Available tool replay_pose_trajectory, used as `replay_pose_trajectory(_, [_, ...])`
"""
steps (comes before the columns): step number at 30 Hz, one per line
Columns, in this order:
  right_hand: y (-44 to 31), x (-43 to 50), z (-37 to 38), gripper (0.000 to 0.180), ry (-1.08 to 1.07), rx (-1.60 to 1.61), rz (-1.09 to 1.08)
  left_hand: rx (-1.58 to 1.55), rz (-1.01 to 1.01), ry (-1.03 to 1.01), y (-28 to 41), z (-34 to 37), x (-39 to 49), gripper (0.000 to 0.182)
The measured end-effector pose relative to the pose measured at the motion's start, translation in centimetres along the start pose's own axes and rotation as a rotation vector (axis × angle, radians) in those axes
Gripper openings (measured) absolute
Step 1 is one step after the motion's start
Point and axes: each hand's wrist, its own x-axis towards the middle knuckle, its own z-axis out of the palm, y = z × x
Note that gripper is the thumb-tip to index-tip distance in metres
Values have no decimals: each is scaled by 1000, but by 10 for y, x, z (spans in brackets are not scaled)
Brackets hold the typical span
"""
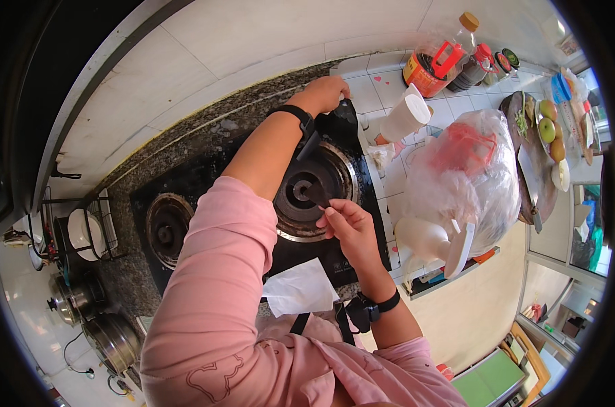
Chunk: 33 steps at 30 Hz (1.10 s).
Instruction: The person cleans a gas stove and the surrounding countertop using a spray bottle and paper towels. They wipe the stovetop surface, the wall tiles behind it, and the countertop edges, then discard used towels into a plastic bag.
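My left hand (323,95) reaches to the far right corner of the black gas cooktop (307,254), its fingers bent down at the edge. A speck of white shows at its fingertips; whether it holds something is unclear. In my right hand (349,224), a small dark flat piece (316,195), perhaps a scraper, is pinched between thumb and fingers above the right burner (299,219). Brown grime marks that burner's metal ring. A white paper sheet (301,289) lies over the cooktop's front edge. To the left sits the second burner (167,231), also stained.
Right of the cooktop stand a white spray bottle (422,239), a white tissue roll (408,117), a stuffed plastic bag (465,188) and sauce bottles (432,71). A knife (528,178) rests on a round chopping board (511,109). Pots (111,342) and a dish rack (109,224) are at left.
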Motion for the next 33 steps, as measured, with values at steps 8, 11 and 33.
replay_pose_trajectory(8, [5, 1, 20, 16, -14, 32, 32, -115, -75, -88, -25, -41, -61, 39])
replay_pose_trajectory(11, [8, 1, 24, 18, -56, 31, 41, 17, -88, -29, -22, -48, -71, 40])
replay_pose_trajectory(33, [5, 2, 14, 20, -39, -53, 57, 193, 24, 190, -8, -2, -52, 42])
